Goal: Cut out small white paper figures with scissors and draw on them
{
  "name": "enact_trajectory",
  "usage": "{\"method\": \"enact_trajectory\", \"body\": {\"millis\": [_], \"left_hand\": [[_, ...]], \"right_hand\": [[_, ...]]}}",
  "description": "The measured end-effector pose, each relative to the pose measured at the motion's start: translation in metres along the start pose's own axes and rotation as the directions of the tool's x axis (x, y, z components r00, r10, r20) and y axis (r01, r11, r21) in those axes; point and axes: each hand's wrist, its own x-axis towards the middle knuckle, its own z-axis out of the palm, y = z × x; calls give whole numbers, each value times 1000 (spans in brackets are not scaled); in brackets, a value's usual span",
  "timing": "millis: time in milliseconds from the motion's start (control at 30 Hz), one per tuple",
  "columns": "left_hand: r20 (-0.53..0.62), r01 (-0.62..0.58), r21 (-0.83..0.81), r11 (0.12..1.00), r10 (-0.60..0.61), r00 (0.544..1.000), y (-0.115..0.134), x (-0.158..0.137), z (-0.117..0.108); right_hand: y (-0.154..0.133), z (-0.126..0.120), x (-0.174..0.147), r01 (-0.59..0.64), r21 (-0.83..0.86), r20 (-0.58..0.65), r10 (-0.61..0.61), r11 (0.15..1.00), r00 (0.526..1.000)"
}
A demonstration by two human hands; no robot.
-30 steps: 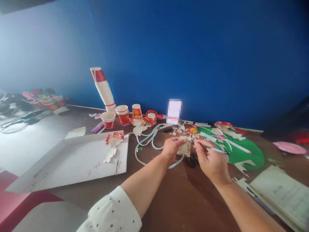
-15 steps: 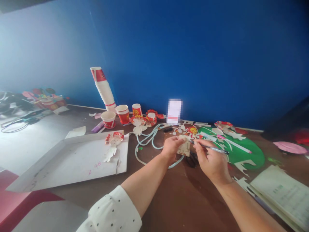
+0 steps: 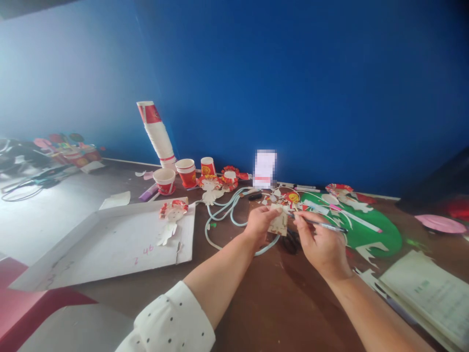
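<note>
Between thumb and fingers, my left hand grips a small cream piece of paper with faint drawn lines on it. My right hand is closed around a pen, whose tip points left at the paper's right edge; whether tip and paper touch I cannot tell. Dark-handled scissors lie on the table below the paper, partly hidden. Behind my hands are paper scraps and a red and yellow cut piece. A pale blue cable curls to the left of my left hand.
On the left lies a white board bearing a paper figure. Paper cups and a leaning cup stack stand by the blue wall. A green sheet, a pink marker and an open notebook are on the right.
The paper in my left hand has shifted and tilted very slightly. Both hands stay in nearly the same place, and the pen keeps its position.
</note>
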Motion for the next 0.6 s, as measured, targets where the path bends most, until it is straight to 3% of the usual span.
{"method": "enact_trajectory", "body": {"millis": [367, 500, 600], "left_hand": [[-33, -19, 31, 999, 20, 999, 1, 3, -3], [-44, -21, 33, 999, 23, 999, 0, 3, -3], [-10, -27, 49, 998, 27, 1000, -2, 3, -4]], "right_hand": [[0, 1, -2, -49, 33, 4, 48, 998, 999], [0, 0, 0, -245, 217, 41, 242, 945, 969], [4, 3, 3, -429, 354, 120, 414, 831, 902]]}}
